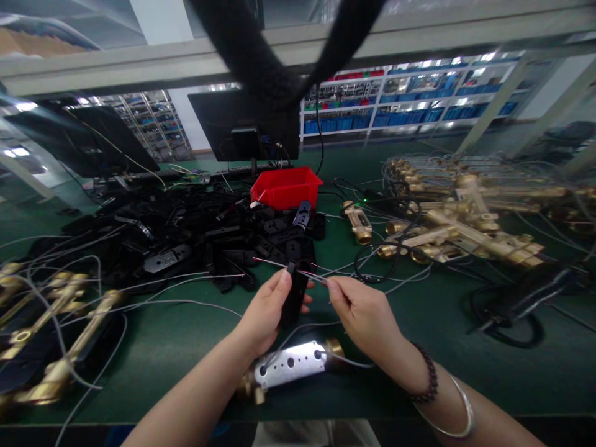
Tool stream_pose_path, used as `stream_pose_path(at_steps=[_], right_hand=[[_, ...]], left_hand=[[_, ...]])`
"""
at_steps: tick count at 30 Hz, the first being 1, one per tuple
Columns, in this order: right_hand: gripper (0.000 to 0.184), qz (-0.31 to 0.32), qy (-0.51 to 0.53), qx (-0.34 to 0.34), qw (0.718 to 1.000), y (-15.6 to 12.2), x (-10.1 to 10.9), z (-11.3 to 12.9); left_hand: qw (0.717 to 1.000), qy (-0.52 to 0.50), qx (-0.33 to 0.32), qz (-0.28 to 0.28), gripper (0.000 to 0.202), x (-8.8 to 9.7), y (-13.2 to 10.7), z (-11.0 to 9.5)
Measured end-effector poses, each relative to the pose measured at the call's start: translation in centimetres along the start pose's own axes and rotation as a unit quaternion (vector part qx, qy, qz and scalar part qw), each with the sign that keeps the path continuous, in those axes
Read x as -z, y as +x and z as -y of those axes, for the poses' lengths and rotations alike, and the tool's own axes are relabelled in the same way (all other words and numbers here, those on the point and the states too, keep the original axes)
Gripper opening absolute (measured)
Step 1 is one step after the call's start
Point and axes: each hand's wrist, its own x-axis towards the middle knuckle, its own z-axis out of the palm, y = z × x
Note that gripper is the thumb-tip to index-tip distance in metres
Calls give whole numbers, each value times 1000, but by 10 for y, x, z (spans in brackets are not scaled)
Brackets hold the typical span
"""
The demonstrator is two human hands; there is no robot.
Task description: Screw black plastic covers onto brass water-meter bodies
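Gripping a black plastic piece (294,298), the left hand (265,313) is closed around its lower half, thumb pressed on the front. The piece is a slim, matte, oblong strip standing almost upright at the middle of the view. The right hand (365,316), just at 3 o'clock from it, is pinched shut, thumb and forefinger nipping the thin wires (279,264). These run through the top of the piece and stick out toward 10 o'clock. A dark bead bracelet (428,375) and a smooth silver bangle (459,416) sit on the right wrist.

At 6 o'clock from the hands lies a brass fitting (334,347). It carries a flat, shiny metal plate (291,363) drilled with round holes. All of this rests on a dull green mat (419,354).

At 10 o'clock spreads a heap of black plastic parts (186,242), and at 12 o'clock stands a glossy red bin (286,186). More brass fittings (465,230) with thin grey leads pile up at 2 o'clock, and others (60,323) at 9 o'clock. A dark monitor (242,124) stands beyond the bin. Labels on the far shelves (400,99) are too small to read.
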Motion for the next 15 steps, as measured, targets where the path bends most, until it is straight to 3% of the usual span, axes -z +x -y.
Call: stream_pose_path(at_steps=[6, 10, 15], right_hand=[[37, 16, -3, 17, 1000, -2, -3, 1], [40, 33, 4, 33, 999, -3, -5, 0], [46, 38, -19, 24, 999, -6, -7, 2]], left_hand=[[998, 52, -19, 34, 62, 0, -2, 0], [997, 68, -17, 17, 78, 2, -2, 0], [979, 185, -67, 44, 49, 2, -3, 0]])
